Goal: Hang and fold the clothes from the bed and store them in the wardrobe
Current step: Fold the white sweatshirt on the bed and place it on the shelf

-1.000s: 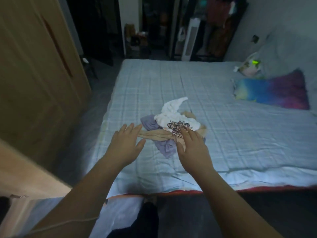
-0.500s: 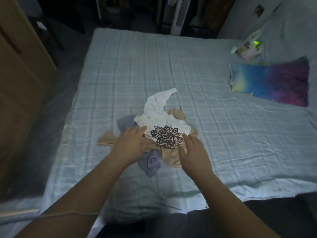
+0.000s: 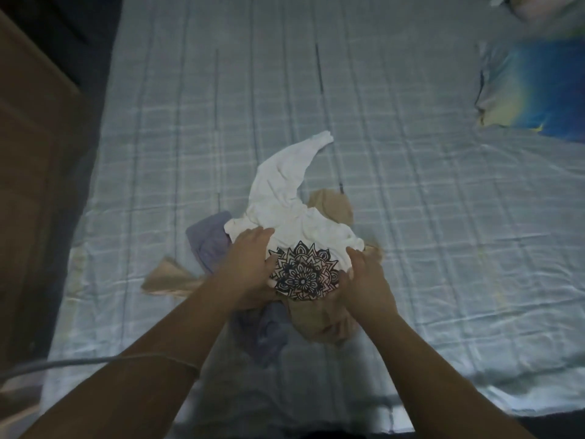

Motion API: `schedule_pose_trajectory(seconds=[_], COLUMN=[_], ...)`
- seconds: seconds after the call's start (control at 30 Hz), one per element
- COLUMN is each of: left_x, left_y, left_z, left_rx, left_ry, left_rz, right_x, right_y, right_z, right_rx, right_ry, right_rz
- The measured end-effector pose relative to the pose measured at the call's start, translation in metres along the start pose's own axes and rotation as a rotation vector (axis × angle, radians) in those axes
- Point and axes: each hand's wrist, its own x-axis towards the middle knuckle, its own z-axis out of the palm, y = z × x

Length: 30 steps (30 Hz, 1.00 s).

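Note:
A small heap of clothes lies on the pale checked bed (image 3: pixel 411 217). On top is a white shirt (image 3: pixel 285 191) with a black mandala print, one sleeve trailing toward the far side. Under it lie a tan garment (image 3: pixel 319 318) and a lilac garment (image 3: pixel 209 239). My left hand (image 3: pixel 247 264) grips the shirt's left edge beside the print. My right hand (image 3: pixel 364 277) grips its right edge. Both hands bunch the white fabric between them.
A wooden wardrobe door (image 3: pixel 28 153) stands along the left of the bed. A rainbow-coloured pillow (image 3: pixel 535 90) lies at the far right. A thin cable (image 3: pixel 79 362) runs across my left forearm. Dark floor shows between wardrobe and bed.
The view has moved closer over the heap and tilted down. Both hands went from resting flat near the clothes to closing on the white shirt's edges.

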Motion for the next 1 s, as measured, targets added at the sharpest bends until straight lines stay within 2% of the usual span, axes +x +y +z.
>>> schedule_pose_trajectory(seconds=[0.07,0.2,0.3,0.43,0.53,0.63,0.77,0.93,1.0], left_x=[0.027,0.073,0.096,0.107,0.102,0.089,0.063,0.020,0.001], left_y=[-0.001,0.000,0.005,0.015,0.017,0.019,0.021,0.035,0.043], left_z=[0.021,0.062,0.088,0.111,0.117,0.115,0.109,0.094,0.085], left_rx=[-0.037,-0.103,-0.084,-0.017,-0.003,-0.012,0.003,-0.085,-0.173], left_ry=[-0.046,-0.078,-0.155,-0.317,-0.311,-0.315,-0.276,-0.034,0.069], left_rz=[-0.022,-0.025,-0.016,-0.068,-0.101,-0.117,-0.082,-0.098,-0.134], right_x=[0.040,0.113,0.143,0.143,0.124,0.099,0.060,0.028,0.018], right_y=[0.018,0.043,0.054,0.053,0.048,0.051,0.060,0.057,0.054], right_z=[0.015,0.044,0.062,0.071,0.070,0.069,0.064,0.043,0.032], right_rx=[-0.044,-0.281,-0.262,-0.394,-0.318,-0.174,0.181,0.157,0.108], right_ry=[-0.065,-0.171,-0.301,-0.179,-0.100,-0.107,-0.136,-0.118,-0.192], right_rz=[-0.025,-0.084,-0.132,-0.180,-0.154,-0.113,-0.001,-0.110,-0.161])
